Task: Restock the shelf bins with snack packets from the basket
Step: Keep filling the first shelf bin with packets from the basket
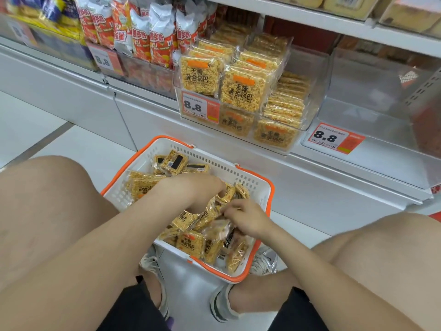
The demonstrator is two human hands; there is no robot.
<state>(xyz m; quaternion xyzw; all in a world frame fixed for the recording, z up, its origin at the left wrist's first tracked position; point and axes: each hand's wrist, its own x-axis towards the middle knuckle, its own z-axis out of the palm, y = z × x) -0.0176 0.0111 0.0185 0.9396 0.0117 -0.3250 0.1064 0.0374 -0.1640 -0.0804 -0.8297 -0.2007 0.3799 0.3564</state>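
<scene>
A white basket with an orange rim (241, 174) stands on the floor between my knees, holding several clear packets of golden rice crackers (189, 243). My left hand (193, 189) reaches down into the middle of the pile, fingers curled around a packet (229, 193) near the basket's far right side. My right hand (245, 217) lies just beside it, fingers closed on packets in the pile. Above, a clear shelf bin (307, 96) holds stacked and upright packets of the same snack (241, 91).
A clear bin (372, 108) to the right shows no packets. Bins of red-and-white snack bags (143, 32) fill the shelf to the left. Orange price tags reading 8.8 (194, 106) hang on the bin fronts. My knees flank the basket; white floor lies left.
</scene>
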